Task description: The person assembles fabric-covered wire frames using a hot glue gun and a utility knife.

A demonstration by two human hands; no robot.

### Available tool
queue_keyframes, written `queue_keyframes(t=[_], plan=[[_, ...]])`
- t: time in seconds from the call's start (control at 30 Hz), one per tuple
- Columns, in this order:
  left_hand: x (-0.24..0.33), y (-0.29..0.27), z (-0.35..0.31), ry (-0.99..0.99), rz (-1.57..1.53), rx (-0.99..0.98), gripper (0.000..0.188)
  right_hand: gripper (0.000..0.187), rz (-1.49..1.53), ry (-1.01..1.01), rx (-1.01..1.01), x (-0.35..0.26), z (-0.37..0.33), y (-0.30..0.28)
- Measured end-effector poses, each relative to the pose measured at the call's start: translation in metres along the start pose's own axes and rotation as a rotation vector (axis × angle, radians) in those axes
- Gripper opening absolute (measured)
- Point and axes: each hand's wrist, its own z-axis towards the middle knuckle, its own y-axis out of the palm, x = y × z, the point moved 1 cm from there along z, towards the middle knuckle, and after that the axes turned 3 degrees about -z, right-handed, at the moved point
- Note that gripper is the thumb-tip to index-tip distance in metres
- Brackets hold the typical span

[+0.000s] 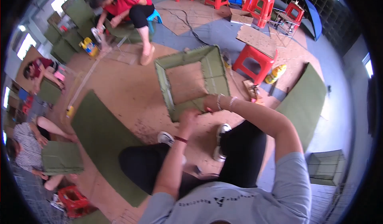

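Observation:
A green fabric-covered box frame (215, 66) stands on the floor before my feet, its inside showing a brown board or the floor beneath. My left hand (189, 119) is at its near edge, fingers closed on the green rim. Close beside it, my right hand (214, 103) bends over the same near edge with its fingers drawn together. What the right fingertips pinch, if anything, is too small and blurred to tell. A bracelet circles each wrist.
Long green panels lie left (105, 144) and right (305, 100) of me. A red stool (255, 62) bearing a brown board stands beyond the frame, with a yellow bottle (276, 73) beside it. Several people sit working nearby, one in a red shirt (133, 0). A black cable (187, 22) crosses the floor.

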Motion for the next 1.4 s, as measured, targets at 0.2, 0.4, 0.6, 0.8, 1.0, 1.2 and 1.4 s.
queue_keyframes(t=[0.2, 0.4, 0.6, 0.8, 1.0, 1.2, 1.4], plan=[[0.029, -0.012, -0.024, -0.049, 0.038, -0.06, 0.013, 0.021, -0.031, 0.183, -0.072, -0.03, 0.008, 0.019], [0.025, -0.021, -0.005, 0.14, 0.123, 0.167, 0.009, 0.028, -0.009, 0.334, 0.153, -0.022, 0.002, 0.016], [0.02, -0.024, 0.009, 0.108, 0.157, 0.158, 0.009, 0.023, 0.113, 0.349, 0.172, -0.005, 0.005, 0.007], [0.021, -0.025, 0.01, 0.098, 0.147, 0.165, 0.011, 0.02, 0.039, 0.321, 0.348, -0.015, 0.003, 0.008], [0.024, -0.024, 0.013, 0.102, 0.162, 0.135, 0.011, 0.019, -0.003, 0.303, 0.323, -0.009, 0.006, 0.011], [0.017, -0.027, 0.011, 0.061, 0.094, 0.131, 0.015, 0.03, 0.093, 0.363, 0.266, -0.024, -0.006, -0.018], [0.015, -0.024, 0.012, -0.003, 0.026, 0.172, 0.022, 0.051, 0.106, 0.347, 0.196, -0.029, -0.004, -0.008]])
